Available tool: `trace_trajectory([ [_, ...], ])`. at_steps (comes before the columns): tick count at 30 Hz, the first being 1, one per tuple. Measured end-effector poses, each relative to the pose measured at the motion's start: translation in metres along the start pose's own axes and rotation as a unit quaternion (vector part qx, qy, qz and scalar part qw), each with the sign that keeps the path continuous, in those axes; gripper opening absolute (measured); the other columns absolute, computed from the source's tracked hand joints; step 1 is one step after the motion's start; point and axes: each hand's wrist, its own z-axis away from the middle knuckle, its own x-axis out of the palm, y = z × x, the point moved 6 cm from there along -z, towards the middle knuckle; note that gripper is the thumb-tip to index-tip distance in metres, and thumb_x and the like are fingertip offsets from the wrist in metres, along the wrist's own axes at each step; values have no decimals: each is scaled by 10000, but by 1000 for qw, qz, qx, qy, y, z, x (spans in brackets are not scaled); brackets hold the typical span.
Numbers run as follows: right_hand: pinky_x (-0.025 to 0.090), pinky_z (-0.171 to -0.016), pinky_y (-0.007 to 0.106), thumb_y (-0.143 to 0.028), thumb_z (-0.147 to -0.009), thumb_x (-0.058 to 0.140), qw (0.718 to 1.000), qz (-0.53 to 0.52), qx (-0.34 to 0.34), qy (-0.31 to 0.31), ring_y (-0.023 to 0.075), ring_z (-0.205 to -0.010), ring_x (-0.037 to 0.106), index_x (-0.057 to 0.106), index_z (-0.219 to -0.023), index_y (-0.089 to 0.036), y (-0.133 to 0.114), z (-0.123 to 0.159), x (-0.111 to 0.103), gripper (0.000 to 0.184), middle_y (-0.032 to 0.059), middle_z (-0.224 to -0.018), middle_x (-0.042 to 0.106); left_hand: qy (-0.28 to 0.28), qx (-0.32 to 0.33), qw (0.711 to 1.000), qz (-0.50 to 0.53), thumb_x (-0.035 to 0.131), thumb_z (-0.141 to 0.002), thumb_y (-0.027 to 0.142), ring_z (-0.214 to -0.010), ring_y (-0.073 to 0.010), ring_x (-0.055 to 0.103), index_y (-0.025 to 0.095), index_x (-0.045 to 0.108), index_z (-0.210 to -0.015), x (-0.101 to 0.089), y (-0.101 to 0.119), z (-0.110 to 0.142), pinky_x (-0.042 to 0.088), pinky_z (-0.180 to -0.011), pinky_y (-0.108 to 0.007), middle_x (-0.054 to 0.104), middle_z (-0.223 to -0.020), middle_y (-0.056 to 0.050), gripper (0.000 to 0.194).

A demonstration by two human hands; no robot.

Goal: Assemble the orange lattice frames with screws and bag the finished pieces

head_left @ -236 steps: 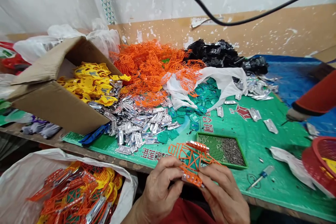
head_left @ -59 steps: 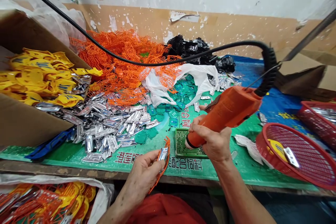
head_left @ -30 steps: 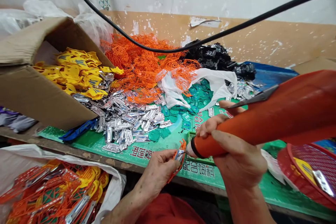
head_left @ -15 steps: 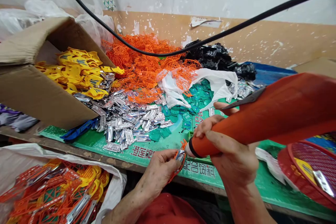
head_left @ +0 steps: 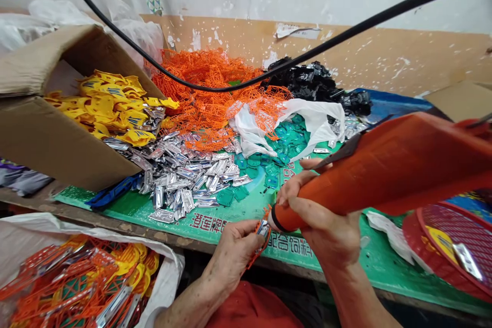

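My left hand (head_left: 230, 251) is closed, pinching an orange plastic lattice frame (head_left: 258, 252) with a small silver plate (head_left: 263, 227) on it. My right hand (head_left: 326, 220) is wrapped round an orange handheld power tool (head_left: 384, 171), which tilts down to the left. The tool's pale tip meets the upper end of the held frame; whether it touches the plate I cannot tell. Just beyond my left hand lies a heap of silver plates (head_left: 184, 179), with teal translucent pieces (head_left: 271, 177) to its right.
A cardboard box (head_left: 57, 138) with yellow parts (head_left: 111, 97) lies at the left. Orange frames (head_left: 207, 72) and black parts (head_left: 307, 79) are heaped at the back. A white sack (head_left: 169, 261) of mixed parts stands front left, a red basket (head_left: 417, 246) right. A black cable (head_left: 230, 86) hangs across.
The tool and my right hand have shifted slightly left and the tool's rear end has dropped a little. My left hand still pinches the frame. The view has shifted slightly.
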Motion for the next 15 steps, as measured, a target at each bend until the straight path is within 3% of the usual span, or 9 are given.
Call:
trace_trajectory([
  [3, 507, -666, 376, -234, -682, 681, 1000, -3, -3, 2, 168, -639, 576, 613, -813, -228, 2, 2, -1, 148, -9, -691, 593, 5, -4, 1000, 9, 666, -622, 277, -564, -100, 284, 130, 708, -685, 1, -2, 0, 190, -534, -252, 410, -574, 27, 165],
  [7, 507, -631, 358, -192, -671, 684, 998, -59, -10, 6, 155, -598, 572, 596, -997, -256, -8, 1, 0, 344, -40, -679, 600, 14, 2, 1000, -6, 691, -636, 309, -491, -64, 231, 126, 706, -717, -3, 2, 0, 142, -475, -235, 394, -538, 53, 201],
  [10, 494, -616, 338, -160, -661, 684, 994, -87, -43, 47, 146, -579, 565, 574, -1058, -267, -18, -5, -13, 427, -53, -653, 611, 33, 7, 998, -52, 682, -685, 351, -422, -43, 214, 125, 695, -760, -13, 6, 1, 114, -421, -223, 392, -507, 69, 239],
  [15, 480, -573, 334, -149, -619, 710, 993, -26, -30, 114, 145, -548, 559, 604, -888, -218, 0, -9, -47, 297, -36, -632, 615, 68, 2, 997, -46, 721, -677, 380, -400, -30, 385, 123, 681, -809, -32, 5, 0, 282, -406, -172, 556, -604, 37, 291],
])
